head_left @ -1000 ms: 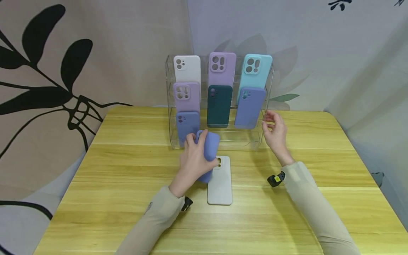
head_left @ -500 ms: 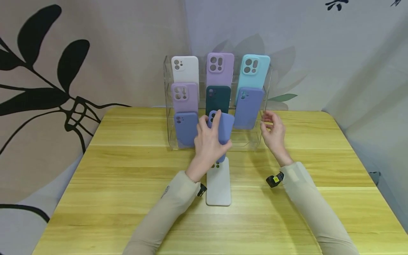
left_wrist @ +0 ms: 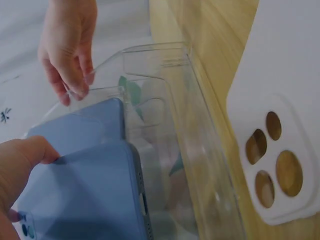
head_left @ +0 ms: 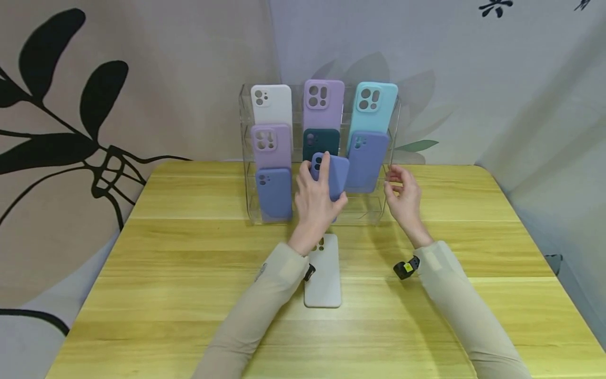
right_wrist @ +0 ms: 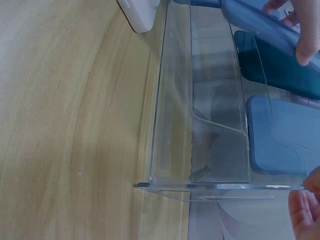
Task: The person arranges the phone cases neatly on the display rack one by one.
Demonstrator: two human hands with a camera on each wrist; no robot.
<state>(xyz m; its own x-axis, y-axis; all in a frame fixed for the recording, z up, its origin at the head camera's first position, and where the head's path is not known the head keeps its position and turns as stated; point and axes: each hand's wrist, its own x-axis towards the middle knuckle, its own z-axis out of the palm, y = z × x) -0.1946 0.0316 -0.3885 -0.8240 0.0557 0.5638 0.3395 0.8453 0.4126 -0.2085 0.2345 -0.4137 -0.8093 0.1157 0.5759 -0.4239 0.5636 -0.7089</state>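
Note:
My left hand [head_left: 313, 208] grips a blue-violet phone case [head_left: 337, 175] by its two long edges. The case leans upright at the middle of a clear acrylic display stand [head_left: 362, 215], in front of a dark green case [head_left: 322, 138]; whether it touches the stand's bottom tier cannot be told. At the stand's right side, my right hand [head_left: 406, 202] pinches the clear side wall [right_wrist: 220, 186] between thumb and fingers. A white phone case [head_left: 324, 281] lies flat on the table, partly covered by the left wrist.
The stand also bears a white case [head_left: 274, 102], lilac cases [head_left: 324, 113] [head_left: 272, 156], a turquoise case [head_left: 379, 117] and blue cases [head_left: 274, 197] [head_left: 365, 171]. Behind the wooden table [head_left: 165, 295] hangs a leaf-patterned backdrop [head_left: 189, 79].
My left hand has carried the blue-violet case up and right, from above the white case to the front middle of the stand. The right hand has stayed at the stand's side.

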